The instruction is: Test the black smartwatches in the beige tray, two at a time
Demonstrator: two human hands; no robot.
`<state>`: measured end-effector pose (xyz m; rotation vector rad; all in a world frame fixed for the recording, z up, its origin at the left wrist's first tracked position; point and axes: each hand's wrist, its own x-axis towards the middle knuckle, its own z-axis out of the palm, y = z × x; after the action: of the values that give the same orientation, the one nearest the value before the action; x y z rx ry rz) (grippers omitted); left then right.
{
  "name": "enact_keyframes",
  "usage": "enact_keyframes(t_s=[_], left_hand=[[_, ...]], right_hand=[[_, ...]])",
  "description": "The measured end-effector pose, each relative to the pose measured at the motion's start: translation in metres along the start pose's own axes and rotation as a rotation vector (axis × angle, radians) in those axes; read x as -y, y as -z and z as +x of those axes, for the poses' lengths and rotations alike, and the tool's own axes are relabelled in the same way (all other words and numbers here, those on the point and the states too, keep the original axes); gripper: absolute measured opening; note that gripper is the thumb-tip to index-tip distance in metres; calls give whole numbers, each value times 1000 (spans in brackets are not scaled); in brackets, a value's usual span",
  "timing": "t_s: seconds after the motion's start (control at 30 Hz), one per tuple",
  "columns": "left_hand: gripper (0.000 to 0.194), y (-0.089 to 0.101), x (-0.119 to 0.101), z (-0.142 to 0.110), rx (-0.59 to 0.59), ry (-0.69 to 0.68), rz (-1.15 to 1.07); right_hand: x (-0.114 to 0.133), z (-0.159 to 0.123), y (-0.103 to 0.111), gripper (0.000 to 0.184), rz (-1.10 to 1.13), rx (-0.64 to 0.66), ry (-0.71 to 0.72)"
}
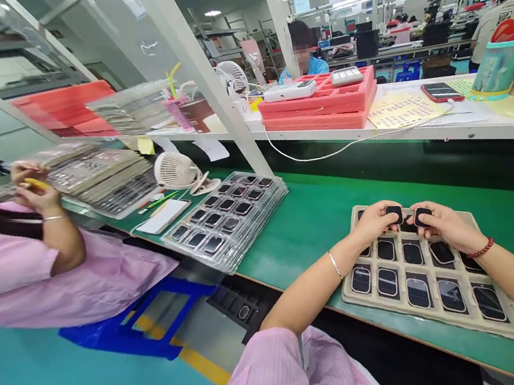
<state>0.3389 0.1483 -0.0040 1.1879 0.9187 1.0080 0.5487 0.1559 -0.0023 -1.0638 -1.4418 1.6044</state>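
Over the back rows of a beige compartment tray (457,316), my left hand (375,223) pinches a small square watch case (394,215) with a dark face and rounded corners. Close beside it, my right hand (445,224) grips a second, similar watch case (423,217) between thumb and fingers. The two cases are held apart, a short gap between them. Below my hands, the tray's pockets hold several more watch cases (418,292), dark faces up. My forearms and hands hide part of the back and side pockets.
Left on the green bench (308,210) stands a stack of clear trays (227,223) with watch cases, near a white fan (178,169) and a phone (163,216). A shelf ahead bears red foam trays (317,111) and a cup (501,69). A co-worker in pink sits at left, beside a blue stool (127,330).
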Motion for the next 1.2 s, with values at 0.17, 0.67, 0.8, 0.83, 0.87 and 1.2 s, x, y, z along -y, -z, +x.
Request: enact_keyframes(t_s=[0.17, 0.67, 0.8, 0.83, 0.87, 1.2], left_hand=[[65, 4, 5, -2, 98, -29, -111], [55, 4, 6, -2, 79, -16, -40], [47, 2, 5, -1, 80, -41, 30], [49, 2, 5, -1, 81, -42, 47], [51, 2, 6, -1, 80, -42, 65], [40, 0, 5, -5, 40, -82, 172]], right_hand=[[-5, -1, 7, 49, 182, 5, 7], [-2, -5, 6, 53, 95, 58, -3], [-4, -4, 3, 44, 49, 33, 67], [-4, -4, 2, 42, 24, 30, 86], [-5, -4, 1, 41, -3, 29, 105], [0, -9, -5, 36, -105, 30, 162]])
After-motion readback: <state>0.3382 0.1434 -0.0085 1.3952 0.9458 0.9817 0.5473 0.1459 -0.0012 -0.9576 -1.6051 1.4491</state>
